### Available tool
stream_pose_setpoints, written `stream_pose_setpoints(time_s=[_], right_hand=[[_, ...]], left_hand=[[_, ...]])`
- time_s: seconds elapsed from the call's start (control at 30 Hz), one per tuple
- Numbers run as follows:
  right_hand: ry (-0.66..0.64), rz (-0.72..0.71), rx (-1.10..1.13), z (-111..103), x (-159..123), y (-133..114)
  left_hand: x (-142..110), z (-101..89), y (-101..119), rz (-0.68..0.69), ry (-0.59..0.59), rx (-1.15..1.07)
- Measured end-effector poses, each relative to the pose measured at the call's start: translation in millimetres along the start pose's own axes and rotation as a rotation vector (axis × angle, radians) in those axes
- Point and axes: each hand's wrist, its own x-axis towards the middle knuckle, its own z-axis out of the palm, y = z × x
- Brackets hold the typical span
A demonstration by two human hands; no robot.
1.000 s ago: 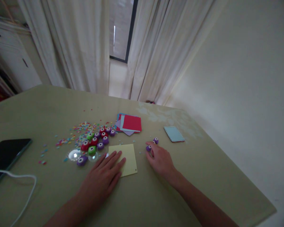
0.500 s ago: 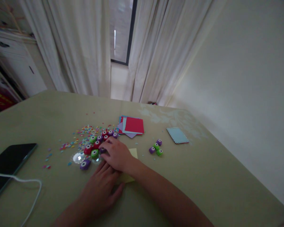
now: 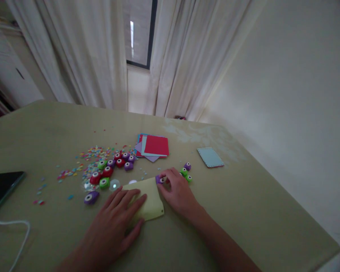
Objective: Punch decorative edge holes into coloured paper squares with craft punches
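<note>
A pale yellow square of paper point(image 3: 150, 198) lies on the table, with a small dark spot, perhaps a hole, near its lower right corner. My left hand point(image 3: 116, 211) rests flat on its left part, fingers spread. At the paper's upper right corner, my right hand point(image 3: 177, 189) pinches a small purple craft punch point(image 3: 159, 180) with a white, eye-like button. Whether the corner is inside the punch's slot is hidden. Just beyond that hand lie green craft punches point(image 3: 189, 178) and a purple craft punch point(image 3: 187, 166).
Several red, green and purple punches point(image 3: 107, 172) are clustered left of the paper, by clear round pieces point(image 3: 114, 184) and scattered paper confetti point(image 3: 95, 153). Further back are stacked coloured papers point(image 3: 156, 145) and a light blue card point(image 3: 210, 157). A dark tablet point(image 3: 4, 189) and white cable point(image 3: 19, 221) lie left.
My right hand has moved right from the punch cluster to the paper's upper right corner, now with a purple punch. My left hand stays on the paper, more of which shows.
</note>
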Motion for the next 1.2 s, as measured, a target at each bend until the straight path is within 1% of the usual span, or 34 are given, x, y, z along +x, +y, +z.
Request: stream_pose_setpoints(time_s=[0.07, 0.13, 0.2, 0.3, 0.47, 0.53, 0.77, 0.9, 1.03, 1.2], right_hand=[[0.037, 0.035, 0.03, -5, -19, 8], [0.017, 0.047, 0.047, -5, -32, 13], [-0.019, 0.059, 0.063, -3, -36, 15], [-0.046, 0.086, 0.107, 1, -34, 17], [-0.116, 0.12, 0.325, -3, -32, 25], [-0.121, 0.126, 0.374, -5, -32, 28], [-0.112, 0.116, 0.334, -8, -30, 32], [-0.116, 0.155, 0.398, -10, -30, 33], [-0.115, 0.158, 0.47, -11, -31, 34], [-0.124, 0.159, 0.484, -13, -30, 34]], left_hand=[[-1, 1.7, 0, 0.0, 0.0, 0.001], [-1, 3.3, 1, 0.019, -0.001, 0.001], [-1, 4.3, 1, 0.034, -0.004, 0.003], [0, 3.6, 0, 0.037, 0.001, 0.019], [2, -0.7, -2, 0.069, 0.007, 0.081], [3, -1.9, -1, 0.073, 0.003, 0.099], [3, -0.6, -3, 0.011, -0.008, 0.061], [3, -1.3, -5, -0.014, -0.01, 0.055], [3, -3.7, -4, -0.01, -0.016, 0.068], [3, -5.1, -2, -0.005, -0.023, 0.082]])
